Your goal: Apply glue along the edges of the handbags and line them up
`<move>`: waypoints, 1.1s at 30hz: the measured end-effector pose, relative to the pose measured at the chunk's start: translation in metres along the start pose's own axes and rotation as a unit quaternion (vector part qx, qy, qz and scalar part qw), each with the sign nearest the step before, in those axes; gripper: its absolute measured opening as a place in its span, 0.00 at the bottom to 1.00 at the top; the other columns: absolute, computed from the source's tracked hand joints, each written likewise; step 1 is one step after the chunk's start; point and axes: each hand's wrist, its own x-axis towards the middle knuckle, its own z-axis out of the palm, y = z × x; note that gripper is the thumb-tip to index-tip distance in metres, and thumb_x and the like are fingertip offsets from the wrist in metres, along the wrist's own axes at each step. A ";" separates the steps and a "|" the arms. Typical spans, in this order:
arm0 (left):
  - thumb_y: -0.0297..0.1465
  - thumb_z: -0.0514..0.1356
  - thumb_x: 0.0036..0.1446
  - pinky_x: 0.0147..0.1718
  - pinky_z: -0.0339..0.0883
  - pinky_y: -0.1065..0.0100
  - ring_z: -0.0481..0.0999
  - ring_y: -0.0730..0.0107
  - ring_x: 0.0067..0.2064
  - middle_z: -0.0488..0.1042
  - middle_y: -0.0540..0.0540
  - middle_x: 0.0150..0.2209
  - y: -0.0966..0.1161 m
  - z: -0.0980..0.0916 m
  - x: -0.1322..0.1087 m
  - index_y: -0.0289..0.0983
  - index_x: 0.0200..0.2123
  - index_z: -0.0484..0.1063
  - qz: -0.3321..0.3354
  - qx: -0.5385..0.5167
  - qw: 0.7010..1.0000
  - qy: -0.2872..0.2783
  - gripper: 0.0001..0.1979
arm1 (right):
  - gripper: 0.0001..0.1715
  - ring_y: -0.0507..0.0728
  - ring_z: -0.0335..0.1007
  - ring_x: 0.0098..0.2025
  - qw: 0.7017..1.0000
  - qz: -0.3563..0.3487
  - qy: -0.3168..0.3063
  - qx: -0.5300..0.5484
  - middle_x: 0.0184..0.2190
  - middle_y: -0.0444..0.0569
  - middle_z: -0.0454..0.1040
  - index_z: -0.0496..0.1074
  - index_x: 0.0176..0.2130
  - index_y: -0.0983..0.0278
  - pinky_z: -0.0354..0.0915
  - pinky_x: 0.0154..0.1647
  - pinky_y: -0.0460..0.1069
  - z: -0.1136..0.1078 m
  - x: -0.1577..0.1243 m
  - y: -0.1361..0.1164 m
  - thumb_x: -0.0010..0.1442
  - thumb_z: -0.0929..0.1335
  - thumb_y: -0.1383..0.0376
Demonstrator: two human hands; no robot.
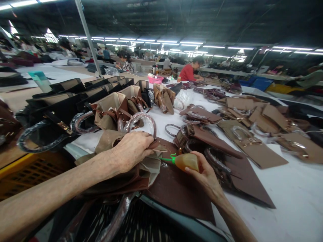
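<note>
My right hand [205,171] is wrapped round a squeeze bottle [185,162] of amber liquid with a green nozzle. The bottle lies nearly level, its tip pointing left at the edge of a handbag [151,164]. That bag is brown outside with a beige lining, lies on its side, and has plastic-wrapped handles. My left hand [135,149] rests on top of it with bent fingers closed on its edge; the fingertips are partly hidden. Under the bottle a flat dark brown bag panel [181,188] spreads over the table edge.
Black handbags [58,111] and brown handbags [111,107] stand in rows at the left, above a yellow crate [32,171]. Brown bag panels with wrapped handles [252,141] lie on the white table [290,195] at the right. A person in red [188,72] sits across.
</note>
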 end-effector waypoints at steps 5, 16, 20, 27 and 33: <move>0.34 0.54 0.59 0.36 0.63 0.65 0.71 0.62 0.38 0.72 0.44 0.36 0.002 0.001 -0.004 0.35 0.34 0.69 -0.002 0.003 1.000 -0.007 0.09 | 0.32 0.61 0.69 0.41 1.000 0.002 -0.005 0.010 0.41 0.46 0.72 0.62 0.50 0.58 0.63 0.45 0.54 -0.004 -0.001 0.000 0.47 0.73 0.59; 0.34 0.55 0.59 0.39 0.63 0.63 0.69 0.61 0.40 0.71 0.45 0.37 0.005 0.011 -0.019 0.36 0.35 0.68 0.001 -0.001 1.000 -0.008 0.07 | 0.31 0.60 0.68 0.40 0.998 0.018 -0.050 0.020 0.40 0.46 0.71 0.62 0.50 0.59 0.64 0.41 0.52 -0.010 -0.007 -0.002 0.48 0.73 0.59; 0.34 0.55 0.59 0.39 0.62 0.62 0.69 0.61 0.40 0.71 0.45 0.36 0.005 0.011 -0.020 0.36 0.35 0.68 0.004 -0.002 1.000 -0.006 0.07 | 0.31 0.61 0.68 0.41 0.997 0.021 -0.073 0.020 0.40 0.46 0.72 0.62 0.50 0.59 0.64 0.40 0.51 -0.014 -0.009 -0.004 0.48 0.73 0.58; 0.35 0.52 0.60 0.36 0.62 0.64 0.69 0.62 0.39 0.70 0.45 0.35 0.004 0.009 -0.018 0.36 0.34 0.68 0.005 -0.012 1.000 -0.004 0.09 | 0.32 0.61 0.67 0.43 0.999 0.016 -0.043 0.005 0.42 0.45 0.70 0.61 0.51 0.57 0.61 0.45 0.53 -0.008 -0.003 -0.004 0.49 0.73 0.58; 0.35 0.52 0.61 0.38 0.63 0.61 0.69 0.60 0.39 0.71 0.44 0.35 0.006 0.012 -0.020 0.36 0.34 0.68 0.003 -0.005 1.000 -0.008 0.09 | 0.32 0.62 0.67 0.44 0.999 0.014 -0.026 0.018 0.43 0.47 0.70 0.60 0.51 0.58 0.61 0.46 0.53 -0.002 -0.002 0.000 0.49 0.73 0.58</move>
